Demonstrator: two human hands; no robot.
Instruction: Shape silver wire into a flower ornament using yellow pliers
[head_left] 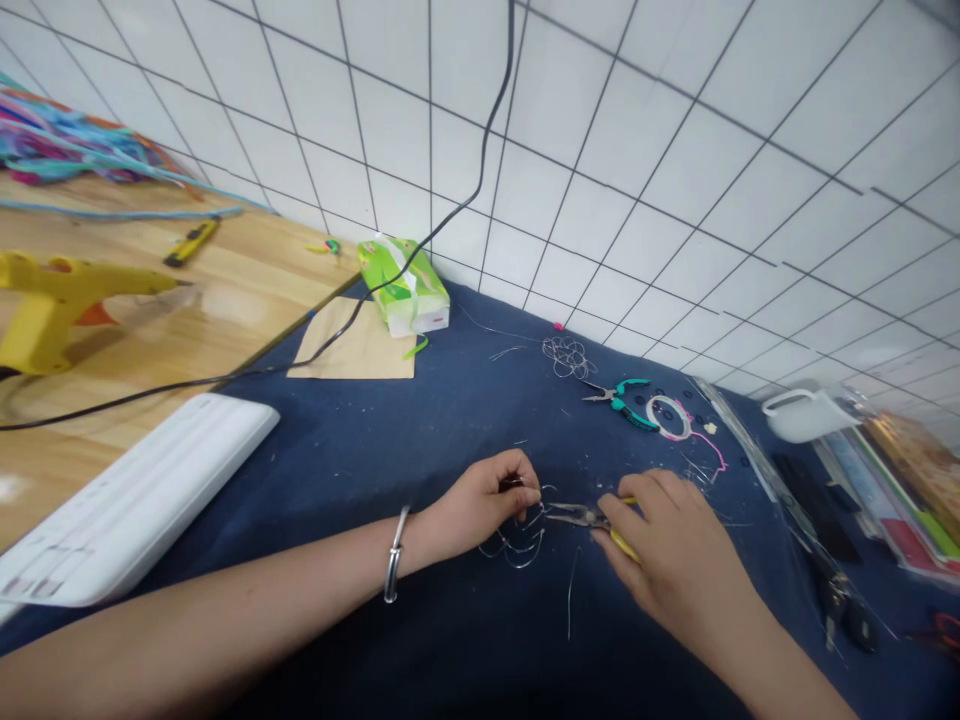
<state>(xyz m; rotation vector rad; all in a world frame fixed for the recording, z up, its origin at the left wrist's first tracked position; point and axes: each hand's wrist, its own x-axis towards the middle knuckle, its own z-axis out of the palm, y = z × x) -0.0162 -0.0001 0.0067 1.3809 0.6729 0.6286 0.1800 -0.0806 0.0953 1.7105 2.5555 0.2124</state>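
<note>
My left hand (487, 502) pinches a piece of looped silver wire (521, 552) between thumb and fingers, and its loops hang below the fingertips. In my right hand (667, 540) is a pair of needle-nose pliers (581, 515) with yellow handles. The jaws point left and reach the wire by my left fingertips; whether they grip it I cannot tell. A loose bit of wire (570, 595) lies on the dark blue cloth (465, 430) just below the pliers.
Behind my hands lie a wire flower shape (568, 356), teal-handled pliers (621, 400) and a white ring (669, 418). A green tissue pack (405, 285) stands on brown paper (322, 345). At left are a yellow glue gun (67, 295), a white power strip (142, 495) and a black cable (480, 170).
</note>
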